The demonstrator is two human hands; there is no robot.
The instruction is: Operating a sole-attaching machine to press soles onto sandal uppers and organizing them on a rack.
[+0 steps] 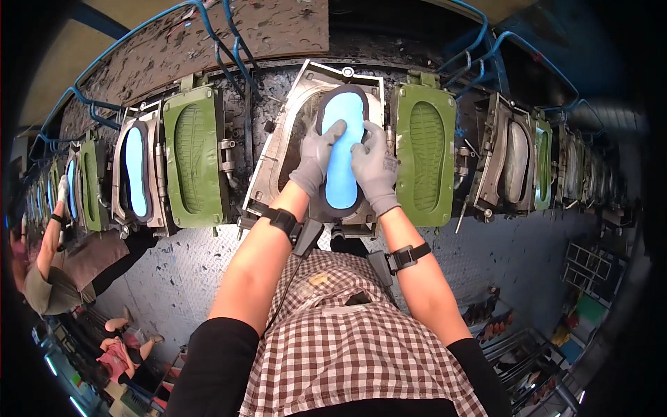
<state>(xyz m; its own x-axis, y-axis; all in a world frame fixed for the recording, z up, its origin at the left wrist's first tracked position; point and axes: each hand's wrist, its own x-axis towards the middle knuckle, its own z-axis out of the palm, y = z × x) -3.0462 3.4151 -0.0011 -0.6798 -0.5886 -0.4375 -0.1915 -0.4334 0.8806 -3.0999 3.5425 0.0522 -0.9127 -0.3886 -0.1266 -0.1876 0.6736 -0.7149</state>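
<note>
My left hand (pixel 317 154), in a grey glove, grips the left edge of a shoe sole piece (pixel 340 182) with its thumb on top. The piece has a bright blue face and a dark border. Closed on its right edge is my right hand (pixel 375 161), also gloved, with fingertips near the blue face. Both hands hold the piece lengthwise over an opened metal shoe mould (pixel 269 161), covering part of its cavity. The fingers under the piece are hidden. Beside the mould, on the right, lies its green half (pixel 425 156) with a tread pattern.
More moulds line the bench both ways; one at left holds a blue-faced sole (pixel 136 170) beside a green mould half (pixel 191 156). Blue tubular rails (pixel 208 28) arch behind. A co-worker (pixel 52 278) reaches toward the line at far left. Racks (pixel 587 267) stand at right.
</note>
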